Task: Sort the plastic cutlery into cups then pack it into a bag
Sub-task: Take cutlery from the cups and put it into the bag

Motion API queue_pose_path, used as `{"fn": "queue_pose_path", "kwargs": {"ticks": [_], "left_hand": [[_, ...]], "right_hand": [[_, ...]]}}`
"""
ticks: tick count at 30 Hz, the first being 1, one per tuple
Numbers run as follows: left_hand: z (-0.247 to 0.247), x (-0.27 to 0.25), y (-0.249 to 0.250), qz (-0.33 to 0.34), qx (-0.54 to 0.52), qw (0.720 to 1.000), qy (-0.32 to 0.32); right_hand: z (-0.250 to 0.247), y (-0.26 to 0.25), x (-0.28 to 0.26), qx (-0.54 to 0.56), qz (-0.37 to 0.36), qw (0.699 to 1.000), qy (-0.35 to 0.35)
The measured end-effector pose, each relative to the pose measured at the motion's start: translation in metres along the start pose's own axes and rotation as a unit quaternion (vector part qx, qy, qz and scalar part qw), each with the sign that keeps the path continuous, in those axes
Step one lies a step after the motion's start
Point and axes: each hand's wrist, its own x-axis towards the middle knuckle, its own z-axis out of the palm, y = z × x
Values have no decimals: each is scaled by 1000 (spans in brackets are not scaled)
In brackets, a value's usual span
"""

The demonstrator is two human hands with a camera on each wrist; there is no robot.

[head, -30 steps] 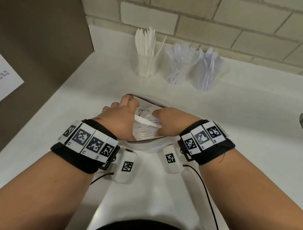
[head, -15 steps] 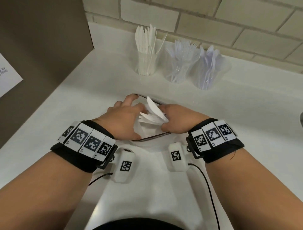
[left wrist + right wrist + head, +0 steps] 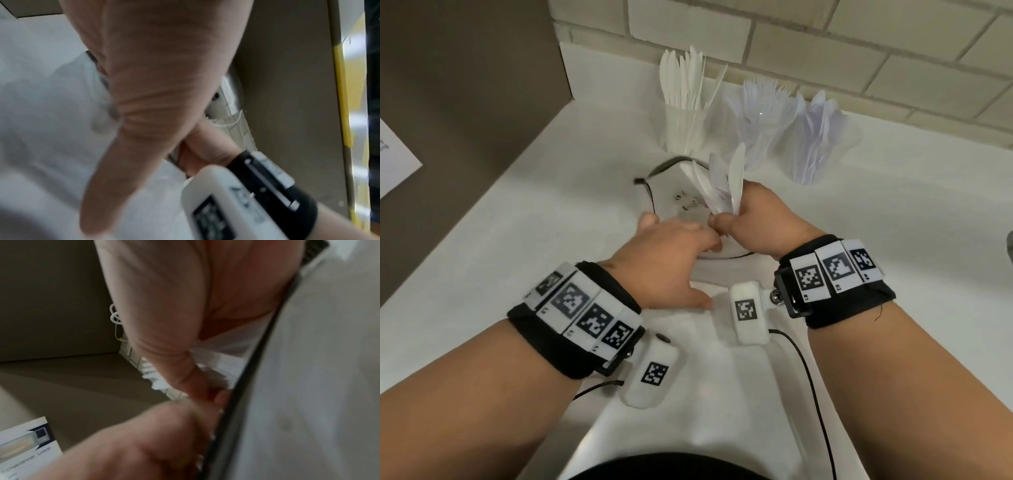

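A clear zip bag (image 3: pixel 667 192) with a dark rim lies on the white counter, its mouth gaping. My right hand (image 3: pixel 722 219) grips a fanned bundle of white plastic cutlery (image 3: pixel 726 181) by the handles, tips pointing up, over the bag's mouth. My left hand (image 3: pixel 698 240) pinches the bag's near rim beside the right hand. At the back stand three clear cups: white knives (image 3: pixel 685 126), clear forks (image 3: pixel 760 133), clear spoons (image 3: pixel 815 147). The right wrist view, blurred, shows the bag's dark rim (image 3: pixel 246 369) and my left hand (image 3: pixel 144 434) on it.
A brick wall (image 3: pixel 825 41) runs behind the cups. A brown panel (image 3: pixel 465 102) bounds the counter (image 3: pixel 551 222) on the left, with a printed sheet (image 3: pixel 393 161) on it. Cables hang from both wrist cameras toward my body.
My right hand has swung the cutlery bundle from lying low in the bag's mouth to standing tips-up. The bag's far rim now gapes wider. My left hand stays at the near rim.
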Motion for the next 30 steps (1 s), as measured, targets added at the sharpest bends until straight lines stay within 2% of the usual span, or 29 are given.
{"fn": "queue_pose_path", "kwargs": {"ticks": [3,5,9,11,13,15,20,22,25,30], "left_hand": [[12,8,-4,-50,-57,997,-6],[14,11,-8,-72,-43,996,-15],[15,14,-13,-30,31,999,-19],[14,16,-14,-30,56,998,-25],[12,18,-15,-41,64,996,-36],[10,17,-17,-34,34,998,-50],[0,6,-24,-14,0,986,-166],[-4,3,-26,-21,31,975,-217],[-6,1,-25,-11,122,949,-290],[-7,5,-21,-14,141,940,-311]], "right_hand": [[4,-8,1,97,-26,994,30],[4,-12,0,121,-51,989,64],[-1,-14,2,120,-82,975,165],[-2,-14,3,46,-75,988,129],[-1,-12,2,-47,-59,997,28],[1,-9,0,-125,-50,989,-58],[9,2,-2,-151,6,974,-168],[15,5,0,-176,1,966,-189],[22,7,4,-208,4,960,-185],[21,4,2,-236,19,949,-211]]}}
